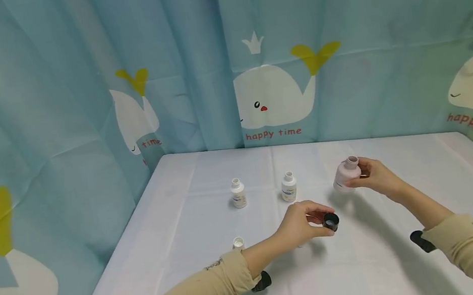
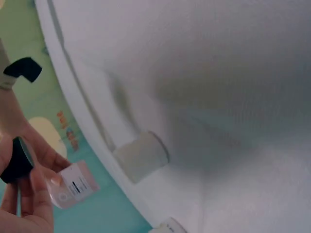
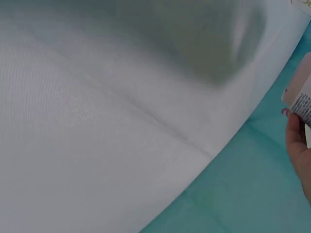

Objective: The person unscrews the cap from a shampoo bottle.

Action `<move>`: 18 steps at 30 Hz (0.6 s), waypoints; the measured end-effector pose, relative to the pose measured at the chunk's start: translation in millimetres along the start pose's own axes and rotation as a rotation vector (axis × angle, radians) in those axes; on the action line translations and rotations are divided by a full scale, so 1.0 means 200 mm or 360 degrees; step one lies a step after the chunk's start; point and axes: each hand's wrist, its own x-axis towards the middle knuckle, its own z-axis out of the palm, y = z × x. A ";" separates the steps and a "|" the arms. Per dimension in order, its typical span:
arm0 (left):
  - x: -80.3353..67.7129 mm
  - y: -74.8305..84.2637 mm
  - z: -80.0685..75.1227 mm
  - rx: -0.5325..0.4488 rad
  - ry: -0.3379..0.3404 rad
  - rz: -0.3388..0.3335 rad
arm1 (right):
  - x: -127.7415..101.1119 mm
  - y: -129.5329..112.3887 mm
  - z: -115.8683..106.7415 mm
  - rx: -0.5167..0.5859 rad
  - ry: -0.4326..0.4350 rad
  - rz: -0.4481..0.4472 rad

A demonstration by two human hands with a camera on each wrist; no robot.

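Observation:
In the head view my left hand pinches a black bottle cap between thumb and fingers, above the table. The cap's hollow side shows. My right hand grips a pale pink bottle by its side, tilted, with its neck uncovered. Cap and bottle are apart, the bottle farther back and to the right. The left wrist view has the cap in the left fingers, with the pink bottle behind. At the right wrist view's edge, the right hand holds the bottle, partly cut off.
Two small white bottles without caps, one left and one right, stand on the white table. Another white bottle is partly hidden by the left forearm. A whale-print curtain hangs behind. A white cylinder shows in the left wrist view.

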 end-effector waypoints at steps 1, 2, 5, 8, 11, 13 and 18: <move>0.00 0.00 0.01 0.0032 -0.0017 0.0003 | 0.00 0.01 -0.01 -0.0003 -0.0013 -0.0003; 0.00 0.00 0.02 0.0067 -0.0035 0.0006 | 0.01 0.02 -0.01 -0.0003 -0.0028 -0.0007; 0.00 0.00 0.04 0.0192 -0.0101 0.0012 | 0.02 0.04 -0.03 -0.0019 -0.0061 0.0007; 0.01 0.00 0.07 0.0232 -0.0146 -0.0010 | 0.02 0.06 -0.03 -0.0047 -0.0075 0.0049; 0.01 0.00 0.10 0.0235 -0.0179 -0.0034 | 0.02 0.07 -0.03 -0.0060 -0.0079 0.0085; 0.02 0.00 0.11 0.0228 -0.0200 -0.0052 | 0.02 0.08 -0.02 -0.0049 -0.0087 0.0088; 0.04 -0.01 0.17 0.0280 -0.0253 -0.0060 | 0.03 0.09 0.00 0.0006 -0.0113 0.0070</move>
